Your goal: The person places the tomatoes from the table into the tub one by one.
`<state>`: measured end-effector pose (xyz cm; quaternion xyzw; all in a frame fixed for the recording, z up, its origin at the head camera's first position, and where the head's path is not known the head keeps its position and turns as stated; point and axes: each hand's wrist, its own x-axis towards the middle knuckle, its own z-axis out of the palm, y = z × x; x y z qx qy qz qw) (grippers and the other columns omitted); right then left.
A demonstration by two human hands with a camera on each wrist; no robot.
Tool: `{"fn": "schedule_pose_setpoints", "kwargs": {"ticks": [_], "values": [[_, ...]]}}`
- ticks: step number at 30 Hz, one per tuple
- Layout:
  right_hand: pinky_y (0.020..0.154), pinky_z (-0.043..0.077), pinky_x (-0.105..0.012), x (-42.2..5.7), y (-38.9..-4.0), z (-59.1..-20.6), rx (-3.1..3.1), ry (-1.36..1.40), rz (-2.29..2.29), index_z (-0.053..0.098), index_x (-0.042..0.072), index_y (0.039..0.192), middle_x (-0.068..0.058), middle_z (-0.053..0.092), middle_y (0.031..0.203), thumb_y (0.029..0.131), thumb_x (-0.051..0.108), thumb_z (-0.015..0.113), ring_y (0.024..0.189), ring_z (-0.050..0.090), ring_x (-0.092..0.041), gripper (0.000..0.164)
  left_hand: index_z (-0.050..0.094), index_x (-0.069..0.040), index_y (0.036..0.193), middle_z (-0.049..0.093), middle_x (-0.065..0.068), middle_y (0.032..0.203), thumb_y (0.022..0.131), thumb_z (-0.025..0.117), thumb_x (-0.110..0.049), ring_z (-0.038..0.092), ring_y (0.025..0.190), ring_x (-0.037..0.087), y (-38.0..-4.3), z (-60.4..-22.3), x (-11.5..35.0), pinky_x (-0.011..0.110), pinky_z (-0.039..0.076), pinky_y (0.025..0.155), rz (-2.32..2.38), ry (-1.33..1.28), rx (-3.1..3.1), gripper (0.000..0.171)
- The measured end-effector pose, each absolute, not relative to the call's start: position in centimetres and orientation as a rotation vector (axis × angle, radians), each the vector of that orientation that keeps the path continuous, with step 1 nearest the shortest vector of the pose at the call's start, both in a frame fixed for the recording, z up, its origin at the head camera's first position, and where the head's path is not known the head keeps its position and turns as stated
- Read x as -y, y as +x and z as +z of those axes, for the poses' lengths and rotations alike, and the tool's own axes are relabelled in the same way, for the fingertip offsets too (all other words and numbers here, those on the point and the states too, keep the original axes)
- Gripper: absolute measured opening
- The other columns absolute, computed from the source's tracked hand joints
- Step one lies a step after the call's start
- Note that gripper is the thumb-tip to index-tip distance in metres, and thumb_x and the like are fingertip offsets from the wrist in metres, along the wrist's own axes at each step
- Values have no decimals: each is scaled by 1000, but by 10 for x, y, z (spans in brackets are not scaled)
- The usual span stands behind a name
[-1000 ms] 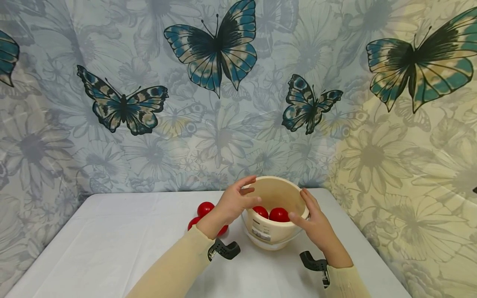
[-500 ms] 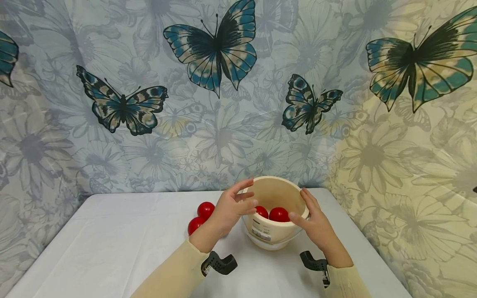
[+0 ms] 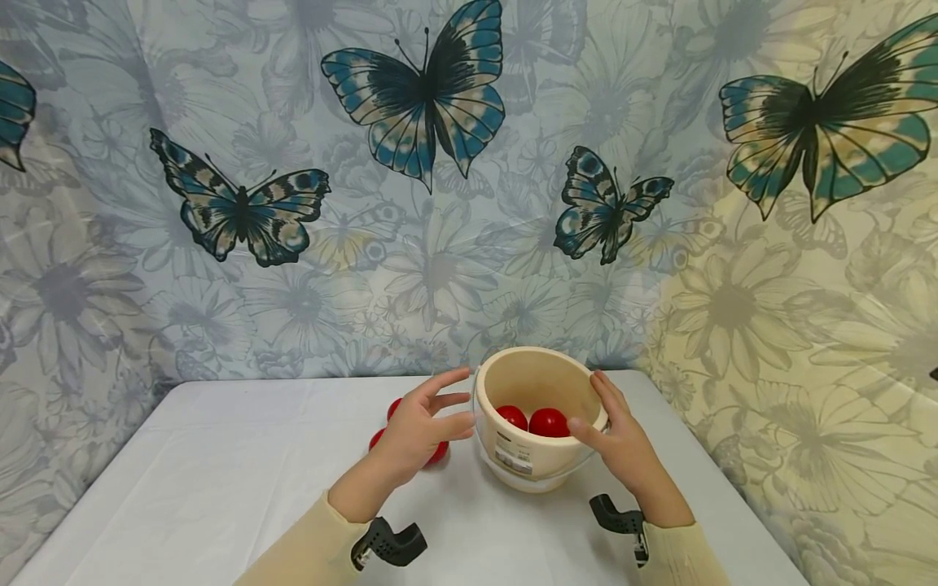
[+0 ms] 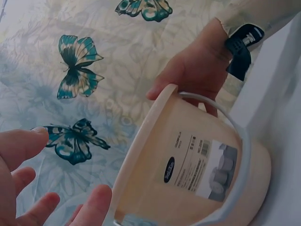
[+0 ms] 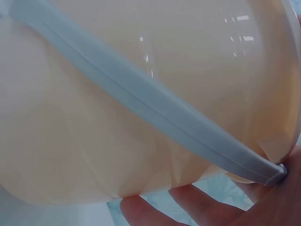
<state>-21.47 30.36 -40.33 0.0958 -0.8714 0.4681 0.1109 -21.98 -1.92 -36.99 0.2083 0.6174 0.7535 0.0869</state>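
Note:
A cream bucket stands on the table with two red balls inside. My right hand holds its right rim, the thumb over the edge and the fingers along the outer wall. Left of the bucket, my left hand is in the air, fingers spread and apart from the rim. Nothing is between its fingers. Behind and beside that hand lie several more red balls, partly hidden by it. In the left wrist view the bucket's printed label shows. The grey handle hangs down against the wall.
A white-covered table carries everything. Its back edge runs close to a hanging cloth printed with butterflies and flowers. The right side has the same cloth. Dark wrist mounts sit on both sleeves.
My left hand has moved left and slightly toward me, away from the bucket's rim, over the loose balls. The right hand and the bucket have stayed in place.

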Motion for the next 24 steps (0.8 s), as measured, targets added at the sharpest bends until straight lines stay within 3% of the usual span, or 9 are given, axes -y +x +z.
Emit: {"fn": "schedule_pose_setpoints", "kwargs": {"ticks": [12,24], "values": [[111,27,-60,-303,-215,-403,2564,268,1367,19,4,158,-12,10,164,92,36,71,146,15,-42,90,49,-13,147,50,19,140,89,74,-7,55,122,34,-217,-380,76,43,57,86,2185,496,-2027,63],[111,26,-61,-302,-214,-403,2562,274,1364,19,4,158,-12,10,164,93,35,71,146,15,-42,89,44,-8,149,33,14,152,89,74,-2,41,133,38,-220,-400,122,41,56,87,2175,442,-2071,68]]}}
